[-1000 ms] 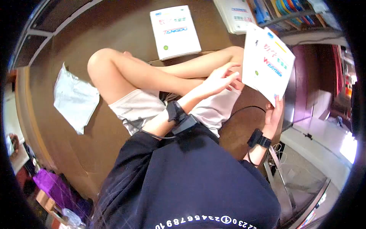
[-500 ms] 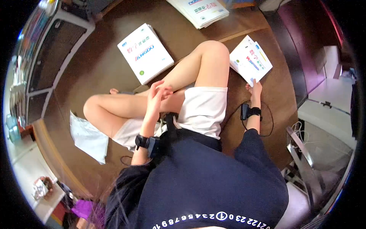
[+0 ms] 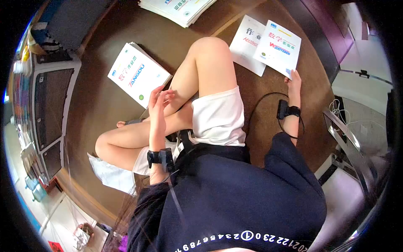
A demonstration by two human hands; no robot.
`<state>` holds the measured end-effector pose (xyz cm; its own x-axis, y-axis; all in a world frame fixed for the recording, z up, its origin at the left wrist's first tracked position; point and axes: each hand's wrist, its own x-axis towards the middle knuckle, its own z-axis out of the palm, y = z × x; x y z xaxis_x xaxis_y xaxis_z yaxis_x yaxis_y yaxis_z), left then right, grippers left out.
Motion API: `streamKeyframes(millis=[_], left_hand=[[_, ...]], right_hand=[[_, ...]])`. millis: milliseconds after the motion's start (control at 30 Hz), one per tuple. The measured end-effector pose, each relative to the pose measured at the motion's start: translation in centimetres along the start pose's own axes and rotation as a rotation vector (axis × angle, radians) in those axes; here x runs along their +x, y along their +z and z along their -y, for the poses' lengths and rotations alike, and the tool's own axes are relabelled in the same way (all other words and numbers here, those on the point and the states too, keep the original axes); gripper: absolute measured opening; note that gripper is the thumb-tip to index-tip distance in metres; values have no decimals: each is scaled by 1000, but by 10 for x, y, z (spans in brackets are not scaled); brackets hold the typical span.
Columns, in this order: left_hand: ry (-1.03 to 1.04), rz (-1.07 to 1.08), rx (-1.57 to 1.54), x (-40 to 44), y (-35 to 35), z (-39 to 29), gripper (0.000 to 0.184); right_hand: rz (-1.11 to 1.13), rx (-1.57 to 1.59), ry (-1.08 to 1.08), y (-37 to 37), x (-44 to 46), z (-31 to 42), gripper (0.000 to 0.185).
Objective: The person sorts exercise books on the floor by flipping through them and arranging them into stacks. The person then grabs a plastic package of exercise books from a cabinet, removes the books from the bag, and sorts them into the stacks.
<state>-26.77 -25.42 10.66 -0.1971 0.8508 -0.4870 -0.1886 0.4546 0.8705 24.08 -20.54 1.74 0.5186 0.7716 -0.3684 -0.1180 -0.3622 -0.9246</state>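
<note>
My right hand (image 3: 294, 80) pinches the lower corner of a white exercise book (image 3: 280, 46) with coloured print on its cover. That book partly overlaps a second white exercise book (image 3: 247, 52) lying on the brown surface. Over my crossed legs, my left hand (image 3: 159, 101) is held with its fingers loosely apart and nothing in them. Just beyond it lies a stack of exercise books (image 3: 136, 73) with a green dot on the top cover. Both wrists wear black straps with small devices.
Another pile of exercise books (image 3: 180, 10) lies at the far edge. A white plastic bag (image 3: 111, 174) rests beside my left knee. To the right are a metal chair armrest (image 3: 344, 134) and white cables (image 3: 338, 111). A dark mesh-fronted cabinet (image 3: 48, 117) stands at left.
My right hand has shifted the held book to the right, uncovering more of the book beneath it. My left hand stays over my legs, still holding nothing. The view has turned somewhat.
</note>
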Motion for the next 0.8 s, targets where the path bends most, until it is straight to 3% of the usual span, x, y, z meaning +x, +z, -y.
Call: streamKeyframes(millis=[200, 300, 400, 600, 800], left_hand=[[17, -94, 25, 8, -20, 12, 29], [73, -268, 196, 20, -40, 22, 31], [242, -422, 444, 38, -75, 58, 37], [185, -497, 629, 44, -84, 71, 44], [278, -748, 874, 52, -88, 95, 49]], right_hand=[[-25, -154, 144, -66, -17, -8, 24], [-68, -139, 283, -78, -19, -33, 24], [-61, -159, 243, -86, -10, -65, 25], [-157, -391, 178, -63, -14, -54, 26], [-224, -462, 192, -70, 10, -86, 39]])
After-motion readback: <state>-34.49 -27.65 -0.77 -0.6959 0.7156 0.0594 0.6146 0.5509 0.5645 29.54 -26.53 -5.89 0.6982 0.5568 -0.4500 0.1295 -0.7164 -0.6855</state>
